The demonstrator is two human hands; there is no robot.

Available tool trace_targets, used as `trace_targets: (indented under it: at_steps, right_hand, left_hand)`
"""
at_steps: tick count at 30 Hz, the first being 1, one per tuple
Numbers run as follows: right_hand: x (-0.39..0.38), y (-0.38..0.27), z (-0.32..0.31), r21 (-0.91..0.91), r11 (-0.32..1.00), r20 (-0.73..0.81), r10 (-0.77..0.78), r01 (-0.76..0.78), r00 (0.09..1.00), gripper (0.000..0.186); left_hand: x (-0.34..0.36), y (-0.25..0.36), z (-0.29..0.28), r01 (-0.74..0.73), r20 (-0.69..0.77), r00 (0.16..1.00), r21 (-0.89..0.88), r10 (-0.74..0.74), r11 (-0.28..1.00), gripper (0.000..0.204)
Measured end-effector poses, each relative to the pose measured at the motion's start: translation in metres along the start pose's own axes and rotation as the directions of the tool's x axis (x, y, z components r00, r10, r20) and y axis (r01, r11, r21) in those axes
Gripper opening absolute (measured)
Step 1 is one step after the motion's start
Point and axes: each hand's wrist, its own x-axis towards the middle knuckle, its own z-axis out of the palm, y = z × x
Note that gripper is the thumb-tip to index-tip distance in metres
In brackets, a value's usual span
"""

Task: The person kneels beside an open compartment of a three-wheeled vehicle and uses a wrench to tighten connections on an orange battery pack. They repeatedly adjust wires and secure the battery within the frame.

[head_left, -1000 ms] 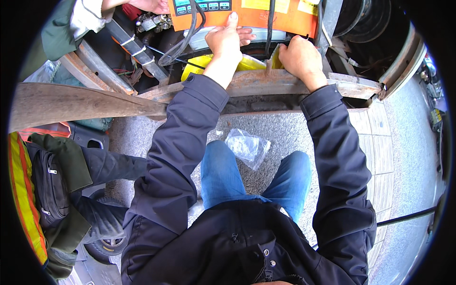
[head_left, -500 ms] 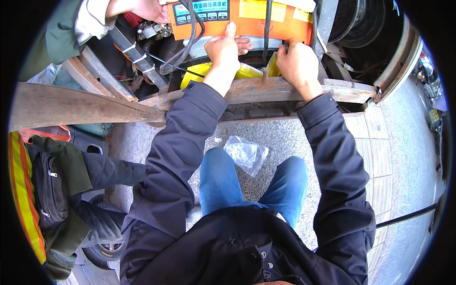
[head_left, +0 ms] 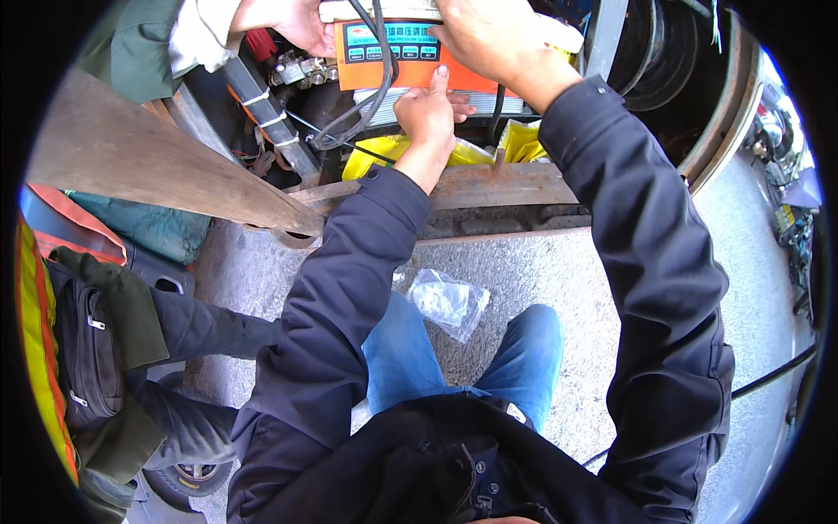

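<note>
An orange pressure washer (head_left: 375, 77) with a blue label panel sits in the upper middle, inside a metal frame. From below, my left hand (head_left: 428, 115) grips its lower edge, thumb raised against the front and fingers under it. My right hand (head_left: 493, 44) lies over its upper right part, thumb on the front; its fingertips run toward the picture's top edge and are partly cut off. Black cables (head_left: 381, 52) hang down across the orange front. Behind my left hand is a silvery finned part (head_left: 502, 103), with yellow plastic wrapping (head_left: 522, 140) below.
At upper left, another person's hand (head_left: 292, 22) touches the washer's left side. A rusty metal beam (head_left: 489, 185) crosses in front of me. A clear plastic bag (head_left: 445, 301) lies on the ground by my knees. Someone in dark trousers (head_left: 209, 319) stands at left.
My right hand has gone from the lower right corner up onto the washer's upper part. The washer, my left hand and the other person's hand appear slightly further right in view.
</note>
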Motion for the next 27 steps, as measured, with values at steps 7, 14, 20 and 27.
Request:
trace_targets:
  at_steps: [7, 14, 20, 27]
  right_hand:
    - [0.032, 0.005, 0.019, -0.045, 0.999, 0.284, -0.009, 0.023, 0.959, 0.032]
    - [0.033, 0.005, 0.032, 0.062, 0.995, 0.322, 0.058, -0.083, 0.945, 0.035]
    - [0.032, 0.006, 0.027, 0.074, 0.994, 0.368, 0.044, -0.076, 0.929, 0.035]
    - [0.032, -0.002, 0.028, 0.097, 0.990, 0.427, 0.048, -0.099, 0.903, 0.037]
  left_hand:
    - [-0.002, -0.001, 0.002, 0.019, -0.009, 1.000, -0.003, -0.019, 1.000, 0.042]
    - [0.001, 0.002, -0.005, 0.075, -0.018, 0.997, 0.038, -0.074, 0.996, 0.044]
    - [0.000, 0.002, -0.005, 0.126, -0.013, 0.992, 0.047, -0.126, 0.991, 0.047]
    - [0.006, -0.001, -0.010, 0.222, 0.014, 0.975, 0.036, -0.223, 0.974, 0.048]
